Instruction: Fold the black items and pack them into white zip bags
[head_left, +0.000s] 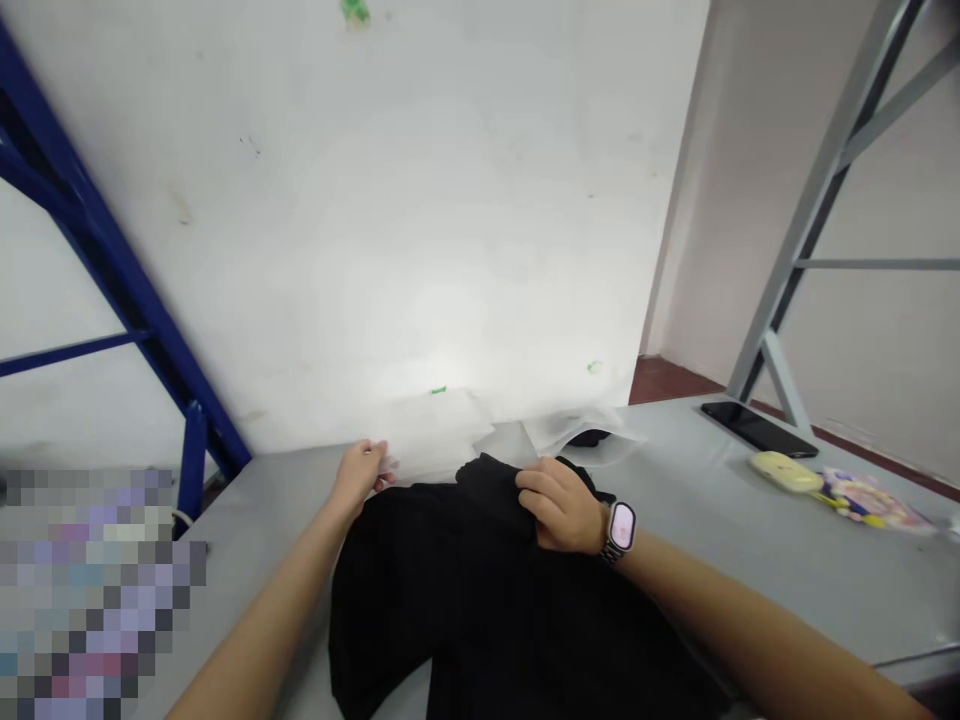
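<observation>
A black short-sleeved shirt (480,590) lies spread on the grey table, its collar end away from me and one sleeve towards the left. My right hand (559,505), with a watch on the wrist, is closed on the fabric near the collar. Just past the shirt is a whitish translucent plastic bag (427,430), flat against the foot of the white panel. My left hand (364,470) pinches this bag's left edge, beside the shirt's shoulder. To the right, a second translucent bag (551,432) gapes at its mouth, with something black inside.
The grey table (750,560) ends at an upright white panel (435,230). A black phone (757,430), a pale yellow case (785,472) and a colourful charm (874,500) lie on the right. A blue metal frame (127,260) stands left; the lower left is pixelated.
</observation>
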